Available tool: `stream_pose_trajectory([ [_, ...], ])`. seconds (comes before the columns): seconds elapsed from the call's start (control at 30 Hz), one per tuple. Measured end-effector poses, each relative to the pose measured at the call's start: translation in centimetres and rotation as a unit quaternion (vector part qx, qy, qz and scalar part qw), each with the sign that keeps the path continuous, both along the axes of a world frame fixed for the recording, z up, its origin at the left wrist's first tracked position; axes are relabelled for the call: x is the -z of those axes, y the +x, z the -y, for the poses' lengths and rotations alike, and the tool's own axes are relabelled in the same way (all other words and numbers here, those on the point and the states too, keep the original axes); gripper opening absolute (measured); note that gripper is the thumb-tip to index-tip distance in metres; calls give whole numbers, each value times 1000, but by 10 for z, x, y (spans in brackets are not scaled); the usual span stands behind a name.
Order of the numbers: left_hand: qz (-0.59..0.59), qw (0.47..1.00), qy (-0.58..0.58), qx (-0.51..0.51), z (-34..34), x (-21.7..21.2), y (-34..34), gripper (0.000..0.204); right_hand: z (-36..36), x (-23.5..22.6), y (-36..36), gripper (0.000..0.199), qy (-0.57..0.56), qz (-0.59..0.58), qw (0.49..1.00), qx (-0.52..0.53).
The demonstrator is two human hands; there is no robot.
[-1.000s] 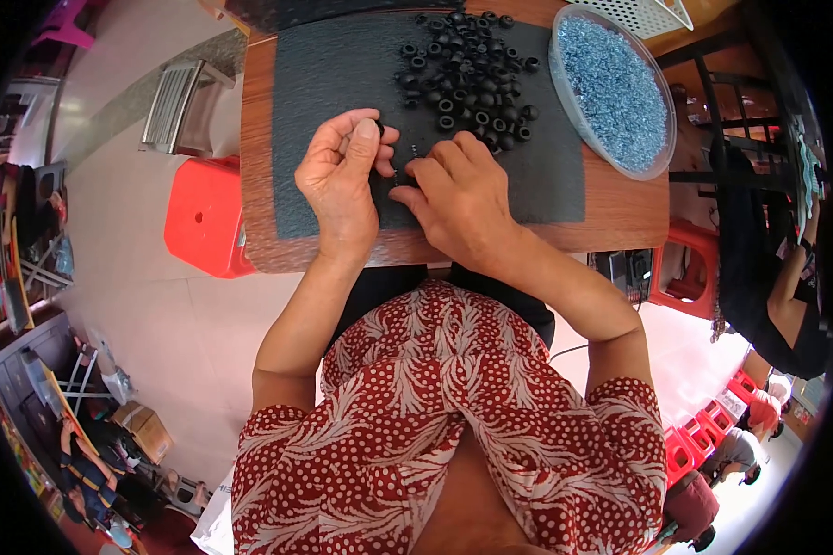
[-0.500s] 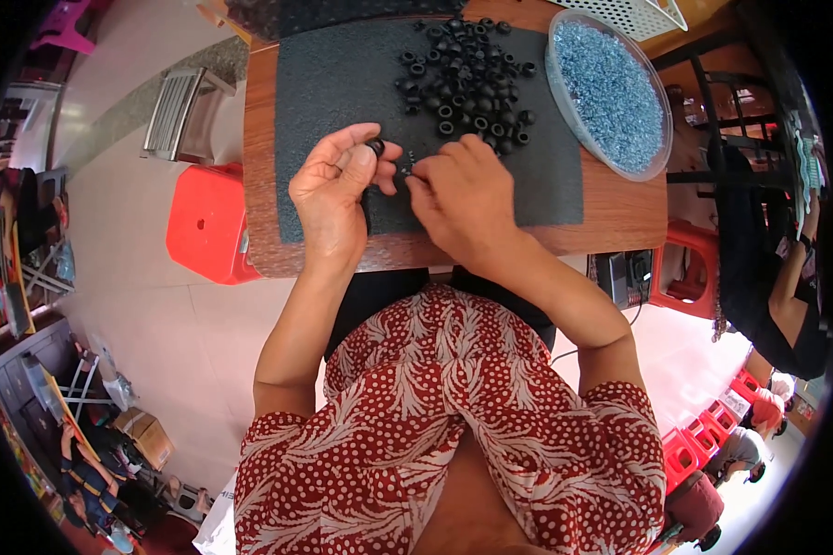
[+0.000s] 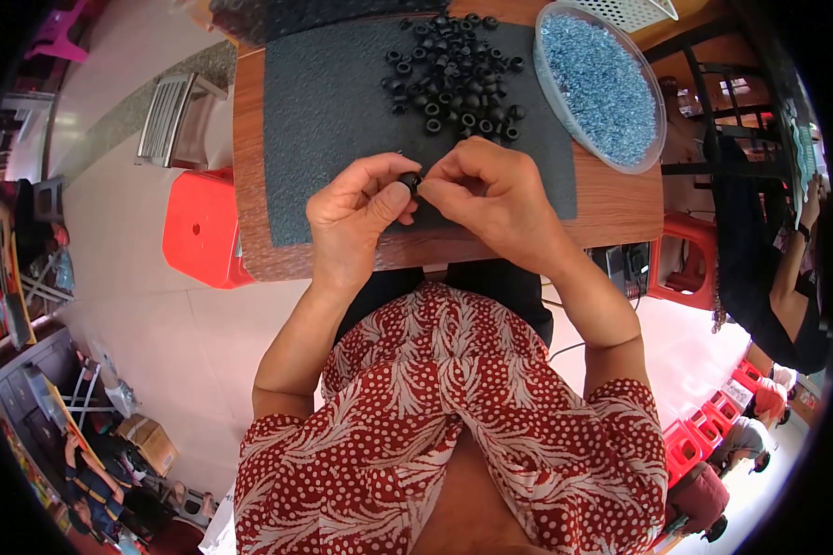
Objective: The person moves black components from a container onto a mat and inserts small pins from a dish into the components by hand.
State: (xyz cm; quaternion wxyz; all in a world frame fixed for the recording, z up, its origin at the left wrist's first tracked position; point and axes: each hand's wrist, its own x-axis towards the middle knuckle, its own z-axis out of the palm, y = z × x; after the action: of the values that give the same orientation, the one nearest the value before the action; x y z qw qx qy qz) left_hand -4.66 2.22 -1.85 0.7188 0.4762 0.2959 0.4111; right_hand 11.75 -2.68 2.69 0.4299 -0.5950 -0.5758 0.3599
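My left hand (image 3: 354, 211) pinches a small, hollow black cap (image 3: 409, 180) between thumb and fingertips, just over the near part of a dark grey mat (image 3: 324, 102). Against the cap's right side are the fingertips of my right hand (image 3: 500, 190), pressed together. Whatever they hold is too small or hidden to make out. Farther back on the mat lies a loose heap of similar round black caps (image 3: 453, 79), many with an open end showing.
At the right of the wooden table (image 3: 620, 208) stands a round clear tub (image 3: 631, 168) full of small light-blue pieces (image 3: 602, 88). A white perforated basket (image 3: 629, 11) sits behind it. Red stools (image 3: 199, 227) flank the table. A person in dark clothes (image 3: 759, 250) is at the right.
My left hand has moved right with the black cap. My right hand has lifted from the mat, and its fingertips now meet the cap. The view has shifted slightly.
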Motion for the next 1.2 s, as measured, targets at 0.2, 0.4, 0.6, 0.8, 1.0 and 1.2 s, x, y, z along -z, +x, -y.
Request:
stream_pose_trajectory([
  [0.2, 17, 1000, 14, -6, 7, -4, 8, 18, 3, -8, 5, 15, -82, -66, 994, 13],
  [0.4, 92, 995, -28, 16, 8, 1, 15, 19, 4, -7, 9, 25, -104, -47, 993, 38],
  [0.6, 161, 982, -93, 16, 2, 0, 9, 19, -14, -5, 7, 19, -58, -104, 992, 36],
  [0.8, 169, 978, -123, -19, -6, 1, -3, 19, -63, 25, 10, 13, 302, 411, 860, -26],
  [1.0, 152, 980, -122, -23, -8, 0, -5, 26, -81, 29, 5, 10, 287, 583, 751, -121],
  [1.2, 164, 974, -152, -37, -8, 2, -3, 21, -85, 28, 3, 12, 297, 613, 718, -142],
])
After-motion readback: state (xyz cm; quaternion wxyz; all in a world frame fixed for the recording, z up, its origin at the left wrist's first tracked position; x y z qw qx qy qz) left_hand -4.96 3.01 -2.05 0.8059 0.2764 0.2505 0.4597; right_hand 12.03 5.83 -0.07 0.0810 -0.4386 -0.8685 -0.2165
